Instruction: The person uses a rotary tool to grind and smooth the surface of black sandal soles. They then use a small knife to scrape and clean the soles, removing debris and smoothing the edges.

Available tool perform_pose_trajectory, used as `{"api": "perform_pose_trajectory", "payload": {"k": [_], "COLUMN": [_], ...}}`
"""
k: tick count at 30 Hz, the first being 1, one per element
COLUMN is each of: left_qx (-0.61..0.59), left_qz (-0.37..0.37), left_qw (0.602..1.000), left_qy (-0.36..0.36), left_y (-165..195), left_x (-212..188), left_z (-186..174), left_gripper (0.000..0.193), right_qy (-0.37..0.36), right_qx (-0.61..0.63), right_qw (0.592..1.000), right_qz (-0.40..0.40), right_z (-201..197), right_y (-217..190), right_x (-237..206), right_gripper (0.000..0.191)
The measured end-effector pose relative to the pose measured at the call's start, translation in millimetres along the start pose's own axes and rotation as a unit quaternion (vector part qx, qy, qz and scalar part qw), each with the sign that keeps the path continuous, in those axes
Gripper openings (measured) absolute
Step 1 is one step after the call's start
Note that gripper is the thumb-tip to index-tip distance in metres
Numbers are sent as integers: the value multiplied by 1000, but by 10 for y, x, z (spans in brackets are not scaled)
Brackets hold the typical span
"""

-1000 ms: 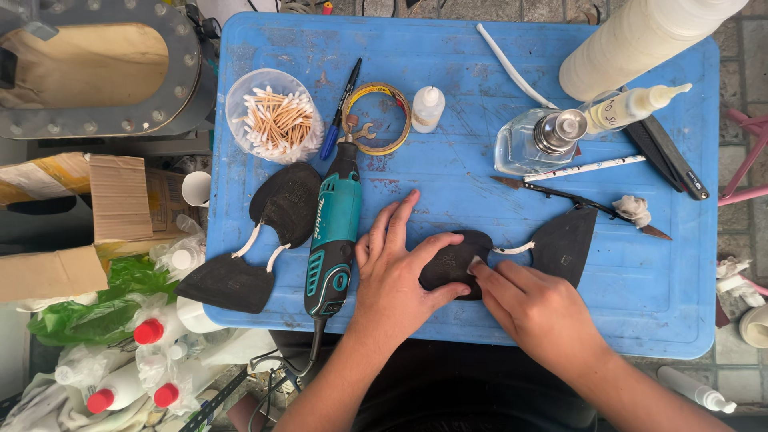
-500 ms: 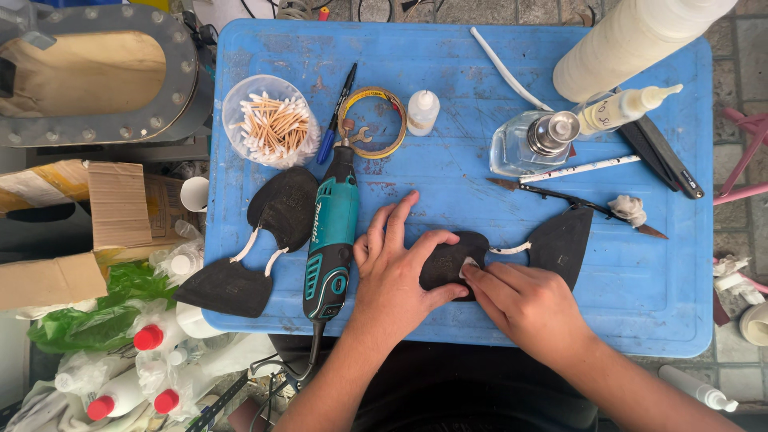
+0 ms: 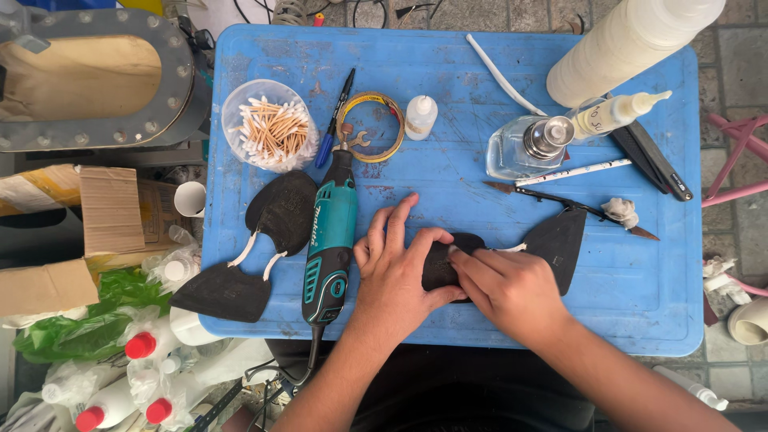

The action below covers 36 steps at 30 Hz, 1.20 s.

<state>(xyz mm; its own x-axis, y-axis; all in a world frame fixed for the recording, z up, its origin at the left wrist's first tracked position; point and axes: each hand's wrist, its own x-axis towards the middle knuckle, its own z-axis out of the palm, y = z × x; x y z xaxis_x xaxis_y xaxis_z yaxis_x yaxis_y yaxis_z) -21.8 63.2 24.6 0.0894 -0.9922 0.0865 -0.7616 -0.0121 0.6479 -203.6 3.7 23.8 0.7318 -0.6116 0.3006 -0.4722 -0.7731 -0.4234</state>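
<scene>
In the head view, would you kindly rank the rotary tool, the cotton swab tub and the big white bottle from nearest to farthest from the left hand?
From the left hand:
1. Rotary tool, just beside it on its left.
2. Cotton swab tub, far-left corner of the table.
3. Big white bottle, far-right corner.

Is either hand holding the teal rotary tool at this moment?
No: the teal rotary tool lies free on the blue table, while both hands press a black sole piece.
</scene>
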Motion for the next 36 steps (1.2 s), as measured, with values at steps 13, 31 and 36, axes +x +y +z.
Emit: {"api": "perform_pose_trajectory", "payload": {"k": [13,31,36], "left_qx": [-13,-10,-11], "left_qz": [0,0,4], "left_qw": [1000,1000,1000], "left_qy": [10,20,16], "left_y": [-9,-39,-44], "left_x": [16,9,4], "left_z": [12,33,28], "left_gripper": [70,76,77], "right_qy": [16,-18,10], "right_qx": [-4,0,-8], "right_qw": [999,1000,1000], "right_qz": [29,5,-5], "right_z": [33,-86,11], "right_y": [-50,-106,-33], "right_x": [12,-106,8], "right_gripper": [24,29,27]}}
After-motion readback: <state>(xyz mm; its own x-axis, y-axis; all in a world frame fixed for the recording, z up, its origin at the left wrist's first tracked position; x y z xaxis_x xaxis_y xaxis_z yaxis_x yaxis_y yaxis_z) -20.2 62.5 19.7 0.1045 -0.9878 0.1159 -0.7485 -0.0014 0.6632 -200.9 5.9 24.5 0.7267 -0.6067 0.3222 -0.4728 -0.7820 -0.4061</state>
